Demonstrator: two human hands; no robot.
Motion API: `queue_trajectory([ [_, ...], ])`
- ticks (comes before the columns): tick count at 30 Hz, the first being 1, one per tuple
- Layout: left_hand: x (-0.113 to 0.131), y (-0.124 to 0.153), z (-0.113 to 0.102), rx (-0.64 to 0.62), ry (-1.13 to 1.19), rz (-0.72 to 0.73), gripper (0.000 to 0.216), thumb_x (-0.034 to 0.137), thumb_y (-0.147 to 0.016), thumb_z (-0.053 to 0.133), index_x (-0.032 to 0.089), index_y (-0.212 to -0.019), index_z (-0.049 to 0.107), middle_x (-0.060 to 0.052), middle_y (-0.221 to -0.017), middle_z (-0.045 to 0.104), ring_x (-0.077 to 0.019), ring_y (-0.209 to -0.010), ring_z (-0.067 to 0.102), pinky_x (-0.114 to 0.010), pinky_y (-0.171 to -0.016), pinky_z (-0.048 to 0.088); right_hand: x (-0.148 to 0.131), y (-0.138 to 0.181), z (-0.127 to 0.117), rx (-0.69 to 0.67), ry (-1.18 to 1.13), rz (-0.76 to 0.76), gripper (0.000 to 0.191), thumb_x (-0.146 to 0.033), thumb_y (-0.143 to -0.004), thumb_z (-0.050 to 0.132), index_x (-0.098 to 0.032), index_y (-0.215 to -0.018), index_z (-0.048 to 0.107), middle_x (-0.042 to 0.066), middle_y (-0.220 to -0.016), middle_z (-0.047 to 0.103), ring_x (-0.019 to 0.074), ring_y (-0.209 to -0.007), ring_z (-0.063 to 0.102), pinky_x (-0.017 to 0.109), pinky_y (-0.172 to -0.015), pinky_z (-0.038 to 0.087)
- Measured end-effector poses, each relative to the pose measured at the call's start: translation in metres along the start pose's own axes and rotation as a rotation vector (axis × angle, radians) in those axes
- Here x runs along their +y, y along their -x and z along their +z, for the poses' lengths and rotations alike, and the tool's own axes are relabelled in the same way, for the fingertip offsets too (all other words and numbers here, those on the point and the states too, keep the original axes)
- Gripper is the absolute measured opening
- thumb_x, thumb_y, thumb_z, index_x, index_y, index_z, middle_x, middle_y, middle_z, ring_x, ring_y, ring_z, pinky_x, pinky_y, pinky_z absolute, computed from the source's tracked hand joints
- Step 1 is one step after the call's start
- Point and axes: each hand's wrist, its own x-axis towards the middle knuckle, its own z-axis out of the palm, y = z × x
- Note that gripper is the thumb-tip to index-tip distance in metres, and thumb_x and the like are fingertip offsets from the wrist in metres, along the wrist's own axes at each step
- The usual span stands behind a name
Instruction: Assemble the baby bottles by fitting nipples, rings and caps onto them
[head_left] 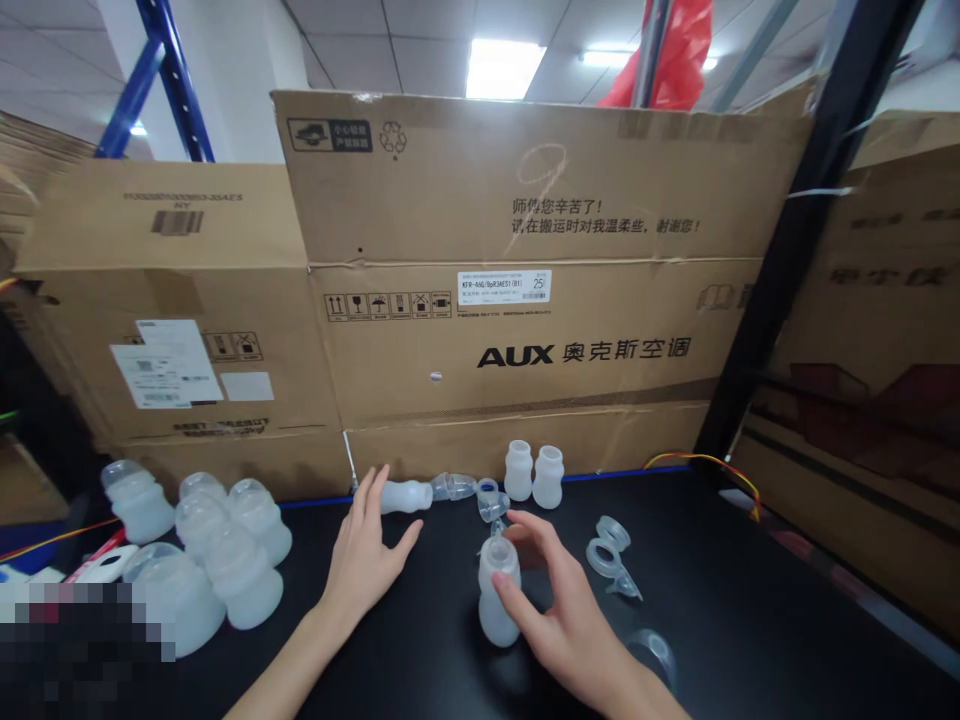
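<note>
My right hand [559, 610] curls loosely around an upright translucent white bottle [496, 592] on the black table [720, 600], thumb and fingers touching its sides. My left hand [365, 553] lies open and flat on the table, fingertips close to a bottle lying on its side [406, 495]. A clear cap [454, 486] lies next to that bottle. Two more small bottles [533, 472] stand upright by the cardboard. A clear spoon-shaped piece [491, 502] sits just behind the held bottle.
Several capped translucent bottles [217, 545] cluster at the left. Clear ring parts [611, 555] lie right of my right hand, and a clear cap [656, 650] sits by my wrist. Large cardboard boxes [525, 330] wall off the back. Red and yellow wires [712, 465] run at right.
</note>
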Motion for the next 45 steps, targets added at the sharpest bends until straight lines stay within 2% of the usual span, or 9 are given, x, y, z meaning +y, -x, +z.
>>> queue_trajectory([
  [6, -0.011, -0.022, 0.013, -0.155, 0.069, 0.097, 0.050, 0.039, -0.090, 0.069, 0.027, -0.138, 0.062, -0.010, -0.137, 0.067, -0.0341, -0.123, 0.067, -0.052, -0.106, 0.051, -0.002, 0.004, 0.001, -0.064, 0.001, 0.008, 0.053, -0.029, -0.100, 0.065, -0.033, -0.147, 0.040, 0.006, -0.128, 0.065, 0.0230, -0.117, 0.068, 0.040, -0.108, 0.053],
  [11, -0.001, -0.002, 0.005, -0.221, 0.095, 0.069, 0.034, 0.036, -0.097, 0.059, 0.027, -0.130, 0.062, -0.007, -0.129, 0.072, -0.0301, -0.113, 0.072, -0.046, -0.098, 0.056, 0.002, 0.004, 0.001, -0.104, -0.003, 0.019, 0.062, -0.023, -0.096, 0.069, -0.035, -0.150, 0.040, 0.006, -0.137, 0.062, 0.0233, -0.124, 0.066, 0.041, -0.112, 0.051],
  [17, 0.005, 0.027, -0.006, -0.330, 0.100, -0.053, 0.044, 0.056, -0.098, 0.052, 0.019, -0.119, 0.063, -0.012, -0.109, 0.082, -0.0371, -0.118, 0.072, -0.058, -0.107, 0.052, -0.007, -0.002, -0.009, -0.127, 0.100, -0.063, 0.069, -0.026, -0.093, 0.074, -0.031, -0.153, 0.040, 0.011, -0.144, 0.061, 0.0267, -0.128, 0.064, 0.042, -0.111, 0.052],
  [21, 0.009, 0.028, -0.008, -0.407, 0.109, -0.066, 0.044, 0.056, -0.099, 0.049, 0.020, -0.116, 0.066, -0.012, -0.115, 0.081, -0.0366, -0.122, 0.071, -0.063, -0.115, 0.046, -0.003, -0.022, -0.055, 0.163, 0.317, -0.117, 0.037, -0.035, -0.103, 0.059, -0.028, -0.139, 0.055, 0.010, -0.133, 0.067, 0.0271, -0.119, 0.066, 0.043, -0.103, 0.054],
  [24, 0.012, 0.026, -0.010, -0.429, 0.101, -0.006, 0.041, 0.055, -0.099, 0.051, 0.023, -0.118, 0.068, -0.011, -0.122, 0.079, -0.0356, -0.125, 0.070, -0.067, -0.120, 0.039, 0.018, -0.035, -0.096, 0.322, 0.544, 0.042, 0.031, -0.044, -0.102, 0.054, -0.024, -0.123, 0.064, 0.011, -0.120, 0.072, 0.0290, -0.112, 0.069, 0.044, -0.098, 0.054],
  [28, 0.011, 0.029, -0.010, -0.387, 0.053, 0.055, 0.049, 0.054, -0.099, 0.052, 0.022, -0.133, 0.064, -0.014, -0.143, 0.069, -0.0381, -0.139, 0.059, -0.064, -0.115, 0.046, 0.052, -0.032, -0.127, 0.217, 0.741, 0.278, 0.029, -0.041, -0.096, 0.055, -0.022, -0.114, 0.069, 0.012, -0.118, 0.073, 0.0320, -0.108, 0.070, 0.046, -0.093, 0.054],
  [36, 0.000, 0.036, 0.003, -0.359, -0.010, 0.124, 0.060, 0.058, -0.099, 0.054, 0.020, -0.144, 0.056, -0.017, -0.153, 0.061, -0.0399, -0.147, 0.050, -0.063, -0.116, 0.046, 0.076, -0.017, -0.126, 0.010, 0.732, 0.351, 0.019, -0.023, -0.082, 0.065, -0.025, -0.097, 0.076, 0.008, -0.091, 0.079, 0.0278, -0.089, 0.076, 0.036, -0.078, 0.055],
  [42, 0.010, 0.033, -0.008, -0.102, 0.066, 0.105, 0.092, 0.055, -0.093, 0.065, 0.017, -0.163, 0.021, -0.025, -0.162, 0.044, -0.0439, -0.147, 0.048, -0.065, -0.112, 0.050, 0.067, -0.031, -0.122, 0.020, 0.655, 0.259, 0.033, -0.027, -0.097, 0.046, -0.021, -0.119, 0.070, 0.010, -0.103, 0.079, 0.0261, -0.094, 0.076, 0.037, -0.084, 0.057],
  [45, 0.025, 0.034, -0.022, 0.097, 0.180, 0.175, 0.086, 0.041, -0.094, 0.067, 0.024, -0.164, 0.021, -0.021, -0.166, 0.037, -0.0430, -0.150, 0.044, -0.065, -0.116, 0.046, 0.060, -0.033, -0.119, 0.002, 0.634, 0.231, 0.035, -0.029, -0.099, 0.044, -0.020, -0.121, 0.070, 0.010, -0.104, 0.079, 0.0255, -0.095, 0.075, 0.037, -0.084, 0.057],
])
